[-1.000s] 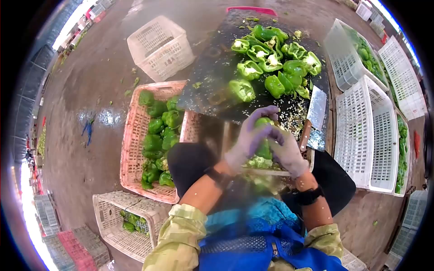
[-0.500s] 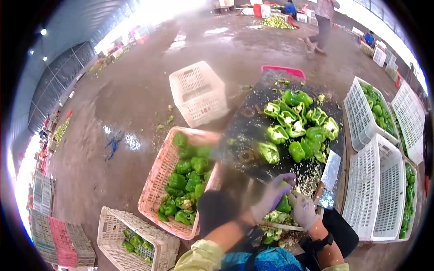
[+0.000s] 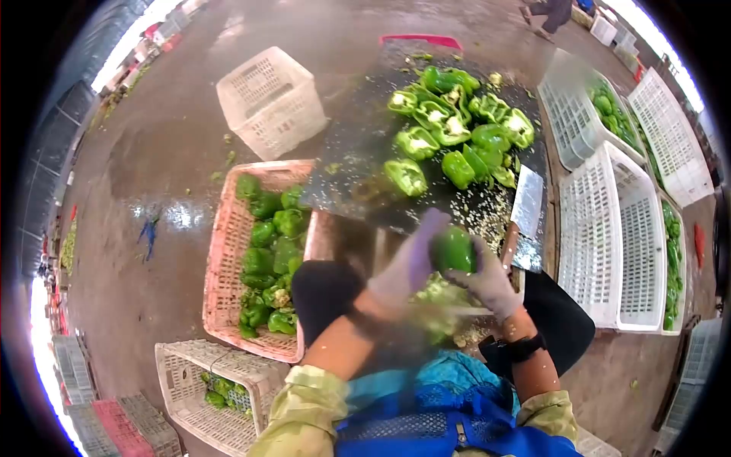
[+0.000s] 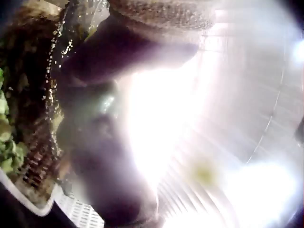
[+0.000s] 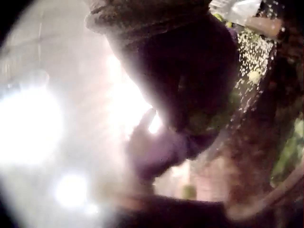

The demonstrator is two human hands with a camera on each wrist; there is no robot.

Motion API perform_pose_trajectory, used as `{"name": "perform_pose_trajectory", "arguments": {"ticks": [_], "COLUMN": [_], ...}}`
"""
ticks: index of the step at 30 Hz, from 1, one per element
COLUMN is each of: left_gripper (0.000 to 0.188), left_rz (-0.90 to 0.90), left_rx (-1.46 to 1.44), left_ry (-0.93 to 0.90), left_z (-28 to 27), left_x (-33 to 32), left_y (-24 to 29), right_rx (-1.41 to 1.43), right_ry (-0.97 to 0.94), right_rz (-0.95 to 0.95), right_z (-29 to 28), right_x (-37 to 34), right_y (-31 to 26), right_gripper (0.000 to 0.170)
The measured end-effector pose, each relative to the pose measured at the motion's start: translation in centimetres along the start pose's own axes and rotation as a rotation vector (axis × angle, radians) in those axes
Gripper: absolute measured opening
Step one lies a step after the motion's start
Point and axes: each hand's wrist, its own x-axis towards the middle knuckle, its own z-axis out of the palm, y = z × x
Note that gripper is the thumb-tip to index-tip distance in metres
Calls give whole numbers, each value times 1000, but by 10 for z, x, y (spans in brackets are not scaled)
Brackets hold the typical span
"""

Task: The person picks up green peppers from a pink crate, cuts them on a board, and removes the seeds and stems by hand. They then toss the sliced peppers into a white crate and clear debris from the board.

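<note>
Between the two gloved hands, a whole green pepper (image 3: 454, 251) is held just in front of the black board (image 3: 358, 171). My right hand (image 3: 489, 280) grips it from the right, with fingers curled below it. On the other side my left hand (image 3: 407, 263) holds the pepper, one finger pointing up along it. The left wrist view shows blurred green pepper (image 4: 90, 107) between purple glove parts; the right wrist view is dark. Cut pepper halves (image 3: 417, 142) lie heaped on the board, with a cleaver (image 3: 528, 199) at its right edge.
A pink crate (image 3: 217, 282) of whole peppers stands at the left, with a white crate (image 3: 282, 114) behind it and another (image 3: 179, 388) in front. More white crates (image 3: 590, 236) line the right side. Below the hands are pepper scraps (image 3: 442, 293). Someone's legs (image 3: 552, 14) show far back.
The head view tilted up and came back down. The pepper, largely covered by fingers a second ago, now shows more of its side between the hands.
</note>
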Motion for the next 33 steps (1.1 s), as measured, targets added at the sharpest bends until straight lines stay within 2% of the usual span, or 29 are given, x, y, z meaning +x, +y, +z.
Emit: {"name": "perform_pose_trajectory", "arguments": {"ticks": [1, 2, 3, 4, 5, 6, 8, 9, 10, 11, 12, 13, 14, 15, 16, 17, 18, 19, 20, 21, 22, 24, 25, 26, 28, 30, 31, 32, 33], "left_gripper": [37, 43, 49, 53, 56, 56, 57, 58, 58, 58, 58, 57, 58, 60, 61, 62, 63, 63, 63, 63, 62, 60, 60, 63, 62, 64, 65, 67, 67], "left_rz": [-11, 22, -34, -13, 11, -1, -36, -44, -63, -85, -53, -24, 183, 81, -15, 7, 70, 38, 6, -101, -151, -176, -177, -150, -130, -110, -107, -101, -99], "left_rx": [-21, 54, -80, -103, -127, -158, -213, -183, -195, -221, -241, -250, 253, 35, -187, -199, -64, -31, 2, -84, -122, -64, -35, 2, -34, -52, -59, -44, -56], "left_ry": [3, -53, 88, 140, 199, 149, 26, -12, -6, 6, 13, 18, -41, -33, -3, -62, -65, -90, -116, -155, -148, 42, 157, 310, 336, 319, 336, 374, 394], "left_z": [4, 13, 11, 6, 1, 2, 12, -4, 1, 8, 14, 17, 8, 10, 12, 16, 8, 7, 6, 16, 18, 6, 4, 8, 4, -3, -3, 6, 6], "left_x": [-7, -15, -12, -5, -1, -1, 0, 5, 4, 0, -1, 0, 0, 3, 4, 3, 8, 8, 7, 6, 7, 4, 8, 8, 8, 8, 11, 7, 8], "left_y": [10, 20, 23, 22, 19, 18, 12, 2, 8, 12, 13, 14, 7, 11, 15, 14, 2, 0, -1, 3, 5, -1, -3, -4, -3, -5, -7, -1, 1], "right_rx": [202, 504, 846, 1124, 1267, 1307, 1258, 1339, 1556, 1482, 1524, 1434, 1490, 1722, 1607, 1491, 1318, 1152, 1068, 1118, 1076, 724, 1267, 1282, 1324, 1457, 1446, 1269, 1112], "right_ry": [-42, 9, 21, -46, -67, -32, 68, 44, -175, -70, -64, -125, -179, -158, -165, -181, -85, -3, 23, -69, 167, 501, 286, 200, 11, 214, 612, 501, 675], "right_rz": [82, 277, 64, 43, 53, 201, 639, 687, 591, 537, 553, 464, 398, 431, 430, 439, 524, 611, 728, 693, 692, 630, 209, 56, -249, -364, -382, -317, -277], "right_z": [-12, -27, -33, -40, -40, -31, 3, 12, 4, 0, -10, -23, -24, -12, -10, -8, -1, 9, 2, -17, -34, -75, -121, -176, -285, -328, -340, -335, -312], "right_x": [0, -7, -10, -13, -15, -12, 6, 10, 6, 1, -6, -13, -12, 5, 4, 2, 0, -2, 1, -4, -18, -39, -45, -56, -76, -99, -105, -90, -62], "right_y": [-3, -37, -51, -45, -37, -27, 5, 17, 17, 2, -22, -52, -43, 8, 5, 2, -6, -14, 7, 11, -23, -38, 57, 72, 100, 60, 55, 58, 48], "right_gripper": [76, 69, 55, 49, 48, 46, 44, 43, 46, 47, 48, 47, 44, 42, 40, 39, 38, 37, 35, 36, 33, 27, 27, 26, 22, 33, 38, 44, 49]}}
